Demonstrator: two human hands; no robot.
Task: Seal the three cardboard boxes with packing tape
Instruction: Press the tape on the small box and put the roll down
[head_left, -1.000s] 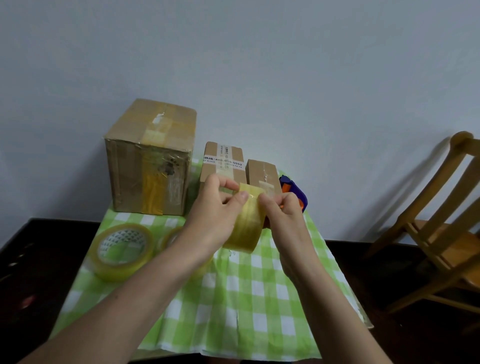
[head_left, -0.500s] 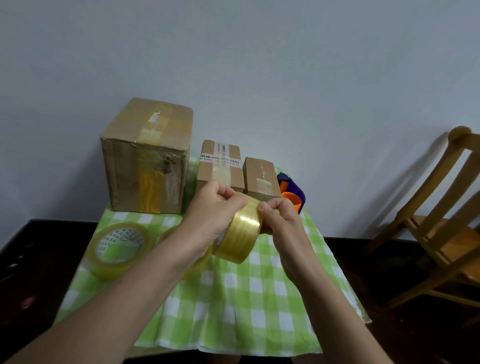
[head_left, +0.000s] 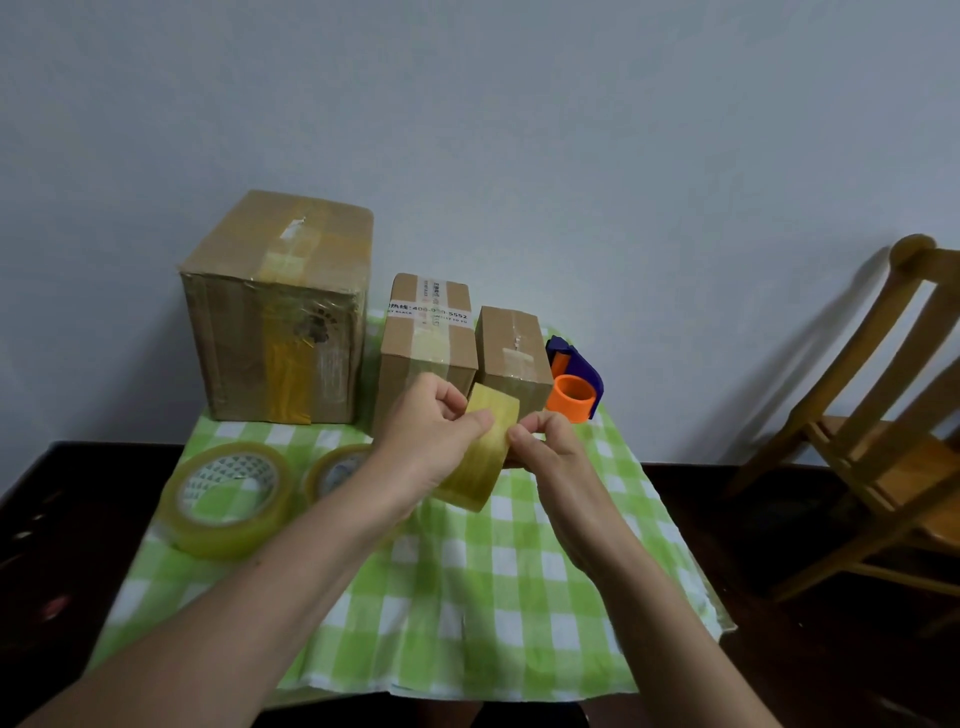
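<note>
Three cardboard boxes stand at the back of the table: a large box (head_left: 280, 312) on the left, a medium box (head_left: 428, 338) with a printed strip in the middle, and a small box (head_left: 511, 353) to its right. All carry strips of tape. My left hand (head_left: 431, 436) grips a yellowish tape roll (head_left: 483, 457) held upright above the table. My right hand (head_left: 548, 447) pinches the roll's outer face with thumb and forefinger.
A wide clear tape roll (head_left: 228, 499) lies at the left, a second roll (head_left: 337, 467) partly hidden behind my left arm. A purple and orange tape dispenser (head_left: 574, 384) sits right of the small box. A green checked cloth (head_left: 467, 597) covers the table. A wooden chair (head_left: 872, 415) stands at the right.
The view has tilted slightly, so the boxes sit lower in frame. Both hands have turned the roll a little, and my right thumb and forefinger now pinch at its surface.
</note>
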